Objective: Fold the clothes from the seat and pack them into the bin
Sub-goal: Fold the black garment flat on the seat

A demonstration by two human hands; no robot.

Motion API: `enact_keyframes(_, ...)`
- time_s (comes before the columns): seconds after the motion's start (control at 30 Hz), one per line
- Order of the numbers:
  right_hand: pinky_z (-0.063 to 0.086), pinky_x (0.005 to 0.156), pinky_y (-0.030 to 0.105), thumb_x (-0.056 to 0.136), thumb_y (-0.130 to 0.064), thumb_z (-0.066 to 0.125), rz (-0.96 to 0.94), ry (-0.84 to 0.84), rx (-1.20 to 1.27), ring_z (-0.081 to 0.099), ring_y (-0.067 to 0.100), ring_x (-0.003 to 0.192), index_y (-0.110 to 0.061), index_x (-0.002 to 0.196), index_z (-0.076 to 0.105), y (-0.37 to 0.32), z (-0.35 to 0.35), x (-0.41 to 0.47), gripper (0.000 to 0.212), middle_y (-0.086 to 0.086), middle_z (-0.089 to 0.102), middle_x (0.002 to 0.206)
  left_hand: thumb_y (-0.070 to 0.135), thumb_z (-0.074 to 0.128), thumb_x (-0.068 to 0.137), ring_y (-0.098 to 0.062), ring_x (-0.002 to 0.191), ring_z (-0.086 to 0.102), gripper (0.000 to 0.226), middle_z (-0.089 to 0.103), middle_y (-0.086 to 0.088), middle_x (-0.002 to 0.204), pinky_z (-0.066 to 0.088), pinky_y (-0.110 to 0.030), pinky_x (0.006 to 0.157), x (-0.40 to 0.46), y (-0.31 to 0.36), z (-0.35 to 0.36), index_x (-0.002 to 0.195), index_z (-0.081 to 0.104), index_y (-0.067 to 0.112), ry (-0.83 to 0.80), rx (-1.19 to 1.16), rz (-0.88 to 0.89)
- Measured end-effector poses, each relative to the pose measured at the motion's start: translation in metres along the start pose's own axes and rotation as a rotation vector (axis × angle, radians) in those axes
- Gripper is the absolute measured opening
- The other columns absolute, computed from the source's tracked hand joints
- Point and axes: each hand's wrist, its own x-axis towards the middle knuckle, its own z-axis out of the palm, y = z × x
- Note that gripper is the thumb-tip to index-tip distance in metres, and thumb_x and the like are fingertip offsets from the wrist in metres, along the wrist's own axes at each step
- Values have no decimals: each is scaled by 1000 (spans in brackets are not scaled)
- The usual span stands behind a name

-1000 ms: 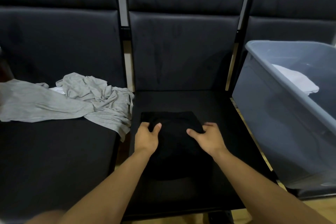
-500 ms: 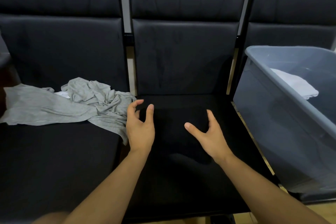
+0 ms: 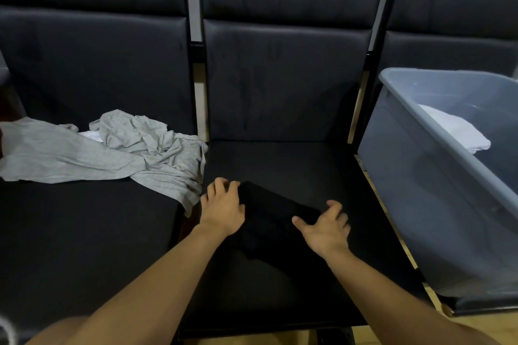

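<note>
While gray clothes [image 3: 112, 151] and the bin [image 3: 420, 182] flank it, left hand [image 3: 222, 209] fingers [image 3: 217, 185] curl round the black garment [image 3: 269, 211]. Grip of the right hand [image 3: 325, 228]? Can't tell, black-on-black.

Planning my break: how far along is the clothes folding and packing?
Done: one white garment lies in the bin. In hand: left hand and right hand are on the black garment on the middle seat. Remaining: the crumpled grey clothes on the next seat.
</note>
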Motion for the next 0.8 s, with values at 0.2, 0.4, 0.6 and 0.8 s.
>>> enact_keyframes(0.2,26,118,41,104,-37,49,-631,-87,-387,23,19,150,-34,134,53,-15,-3,11,31,-7,31,161,32,57,93,-28,105,67,16,71,-5,109,53,-34,87,-34,42,-10,104,67,26,-67,-200,101)
enact_keyframes(0.4,34,115,44,106,-46,39,-582,-282,-636,30,27,142,-36,153,36,-15,6,3,48,2,26,158,33,52,99,-29,124,49,37,49,-10,133,44,-40,105,-45,38,14,131,56,15,-324,-52,136)
enact_keyframes(0.6,49,99,36,103,-51,44,-322,-383,-444,57,25,116,-34,144,48,-22,1,-9,44,4,36,139,25,51,99,-30,121,49,28,47,-10,126,46,-41,102,-28,25,11,121,60,12,-192,-52,88)
enact_keyframes(0.8,53,96,39,95,-52,60,-14,-186,-67,62,23,111,-19,132,51,-18,-1,13,50,7,60,127,47,61,95,-35,130,44,62,41,-18,139,37,-39,109,-22,23,14,135,40,3,-10,-275,-268)
